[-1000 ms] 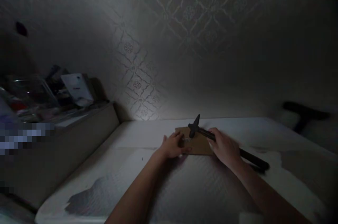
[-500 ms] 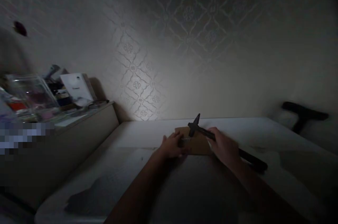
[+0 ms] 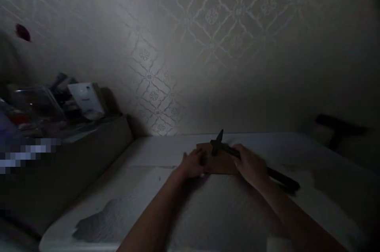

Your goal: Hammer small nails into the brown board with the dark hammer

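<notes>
Dim room, low light. Right hand (image 3: 251, 165) w/ grip clenched on hammer (image 3: 237, 153) handle, close up near the head; head hangs just over a small brown board (image 3: 221, 163) lying flat on the white worktop (image 3: 148, 188), near the wall. Left hand (image 3: 192, 163) presses on the board's left edge, fingers curled; can't tell if it pinches anything.

Risks (judgement): left fingers sit v. close to the hammer head, so a strike slightly off could hit them. Poor light makes aim harder. Board is unclamped and may skid under a blow.

Cluttered shelf (image 3: 89, 125) at left, well apart.
</notes>
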`<state>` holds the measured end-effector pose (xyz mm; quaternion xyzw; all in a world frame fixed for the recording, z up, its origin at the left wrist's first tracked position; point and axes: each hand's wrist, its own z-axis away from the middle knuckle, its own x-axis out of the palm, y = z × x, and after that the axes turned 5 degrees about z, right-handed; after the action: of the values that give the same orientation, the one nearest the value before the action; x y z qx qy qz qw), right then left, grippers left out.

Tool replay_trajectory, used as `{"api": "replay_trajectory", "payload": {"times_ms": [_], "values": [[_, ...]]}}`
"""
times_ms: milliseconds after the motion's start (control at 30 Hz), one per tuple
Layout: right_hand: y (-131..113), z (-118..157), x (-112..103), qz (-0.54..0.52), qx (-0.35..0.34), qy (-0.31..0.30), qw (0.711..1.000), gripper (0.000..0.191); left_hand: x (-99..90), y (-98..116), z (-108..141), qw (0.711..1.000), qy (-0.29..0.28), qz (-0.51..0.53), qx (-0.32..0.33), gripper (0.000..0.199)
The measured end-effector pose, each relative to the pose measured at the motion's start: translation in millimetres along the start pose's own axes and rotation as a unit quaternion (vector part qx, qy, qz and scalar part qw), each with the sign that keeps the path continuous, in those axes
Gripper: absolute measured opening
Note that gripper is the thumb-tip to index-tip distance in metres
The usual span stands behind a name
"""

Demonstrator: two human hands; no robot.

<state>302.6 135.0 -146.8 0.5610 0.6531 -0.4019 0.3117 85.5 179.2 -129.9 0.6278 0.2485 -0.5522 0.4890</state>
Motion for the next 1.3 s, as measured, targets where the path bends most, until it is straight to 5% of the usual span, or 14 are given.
{"api": "replay_trajectory", "payload": {"times_ms": [1300], "values": [[-2.3,1.5,-2.8,-0.01,-0.021,0.034,0.999,0.024,1.0,-0.9,1.2,1.0,0.013,-0.006,-0.016,0.088]]}}
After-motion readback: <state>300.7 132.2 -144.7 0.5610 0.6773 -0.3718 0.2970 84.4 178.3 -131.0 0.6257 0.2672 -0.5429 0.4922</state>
